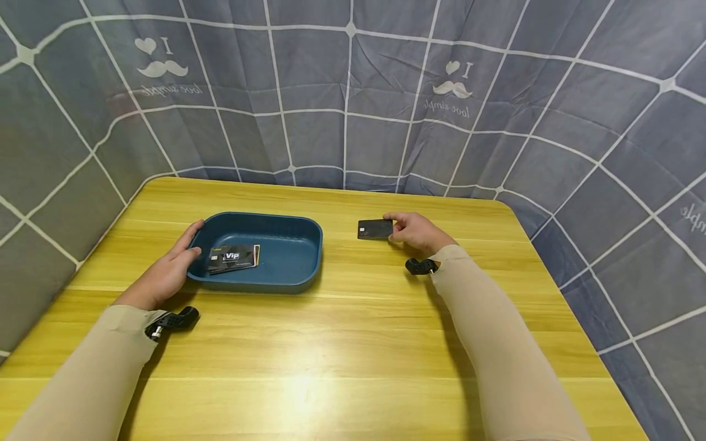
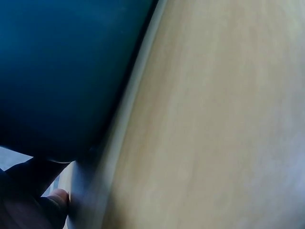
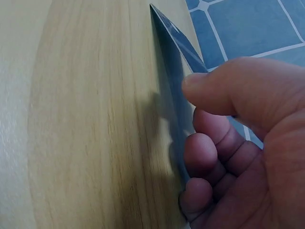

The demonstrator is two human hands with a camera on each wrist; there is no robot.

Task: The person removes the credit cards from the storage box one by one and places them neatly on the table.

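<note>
Nearest: two beige sleeves, left [image 1: 83,370] and right [image 1: 502,349], reaching in over a wood-grain surface [image 1: 353,343]; a black wrist mount shows at each cuff.

Left hand [image 1: 165,269]: fingers gripping the left end of a dark blue rectangular tray [image 1: 254,286], thumb at the rim. Right hand [image 1: 416,231]: thumb and fingers pinching the right end of a black chip card [image 1: 372,230]. Right wrist view shows the card tilted, shadow beside it; cannot tell whether a lower edge touches the surface.

Edges: card sits to the right of the tray, well apart, nearer the far edge than the tray's front wall is. Bare wood runs between the two and wide across the foreground. Tray's left end stands near the surface's left edge. Far edge meets a grey-blue grid-patterned curtain [image 1: 320,73].

Writing: held card reads "VIP", faint. Inside the tray, left half, an overlapping stack of cards [image 1: 231,258]; top one reads "Vip" in white, smaller print illegible. Curtain: "I", heart, moustache, "love simple", all mirror-reversed.
</note>
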